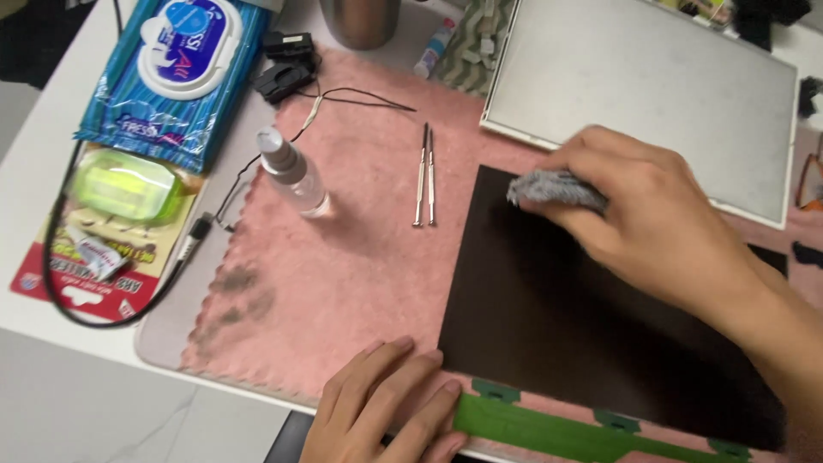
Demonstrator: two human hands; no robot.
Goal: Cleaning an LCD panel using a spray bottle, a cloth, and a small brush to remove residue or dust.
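A flat black panel (557, 326) lies on a pink cloth (360, 257). A green circuit strip (549, 433) runs along its near edge. My right hand (643, 214) presses a grey cloth wad (549, 189) onto the panel's far left corner. My left hand (386, 411) rests flat on the pink cloth at the panel's near left corner, fingers spread, touching the green strip's end.
Two thin screwdrivers (424, 176) lie side by side on the cloth. A small clear spray bottle (291, 171) stands to their left. A wet-wipes pack (176, 69), a blister pack with a green item (120, 189), black cables (283, 69) and a grey sheet (651, 94) surround the area.
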